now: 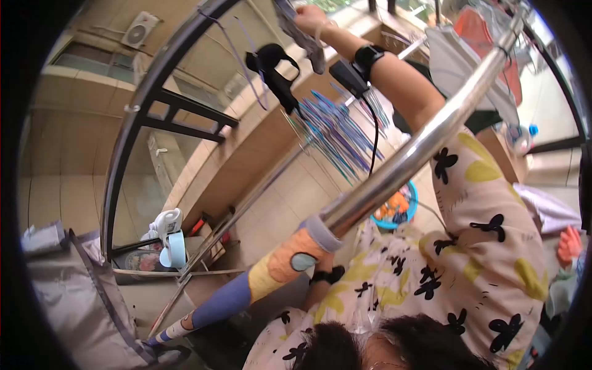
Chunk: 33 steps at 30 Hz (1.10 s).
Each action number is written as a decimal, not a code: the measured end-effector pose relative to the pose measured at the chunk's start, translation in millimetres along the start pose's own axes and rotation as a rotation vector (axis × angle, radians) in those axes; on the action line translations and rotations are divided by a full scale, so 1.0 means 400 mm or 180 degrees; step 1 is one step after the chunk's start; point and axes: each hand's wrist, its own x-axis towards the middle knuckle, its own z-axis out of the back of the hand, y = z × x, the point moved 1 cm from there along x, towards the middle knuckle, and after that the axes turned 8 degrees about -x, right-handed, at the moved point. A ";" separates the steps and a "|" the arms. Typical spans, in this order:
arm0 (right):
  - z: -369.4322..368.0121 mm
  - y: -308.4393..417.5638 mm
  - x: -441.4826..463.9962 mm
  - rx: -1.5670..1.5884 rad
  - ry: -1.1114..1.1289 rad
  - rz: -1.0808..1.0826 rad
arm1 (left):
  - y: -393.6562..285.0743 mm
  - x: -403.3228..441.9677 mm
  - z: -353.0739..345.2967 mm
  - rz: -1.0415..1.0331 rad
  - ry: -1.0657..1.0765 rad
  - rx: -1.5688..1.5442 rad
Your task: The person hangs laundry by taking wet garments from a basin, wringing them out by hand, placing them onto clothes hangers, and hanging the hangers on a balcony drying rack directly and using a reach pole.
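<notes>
My right hand [308, 20], at the top of the view, is closed on a grey cloth [303, 38] that hangs down from it. Left of the cloth, a black garment [275, 73] hangs near a thin purple hanger [242, 54]. A black band is on my right wrist, beside a black device [349, 78] with a cable. My left hand [324, 263] is low in the middle, mostly hidden behind a metal pole [407, 151] whose lower part has a patterned cover [262, 277]. Its fingers cannot be made out.
Many coloured hangers [339, 132] hang in a cluster beyond the pole. A blue basin [412, 200] with orange items stands on the floor. At left are a dark window frame [117, 166], white bottle [165, 223] and grey cover [74, 296]. Clothes [462, 68] hang at upper right.
</notes>
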 end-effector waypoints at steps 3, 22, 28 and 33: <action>0.087 -0.009 -0.136 0.0125 -0.1213 0.0722 | 0.035 -0.005 -0.061 -0.0551 0.0605 0.1541; 0.792 -0.602 -1.392 0.0561 0.0908 -0.2506 | 0.088 -0.078 -0.444 -0.1018 0.1940 0.0473; 0.700 -0.793 -1.493 0.0904 0.0914 -0.3031 | 0.004 -0.096 -0.392 -0.1545 0.1476 0.0775; 0.544 -0.955 -1.578 0.0985 0.0960 -0.3526 | -0.022 -0.111 -0.343 -0.1748 0.1183 0.1017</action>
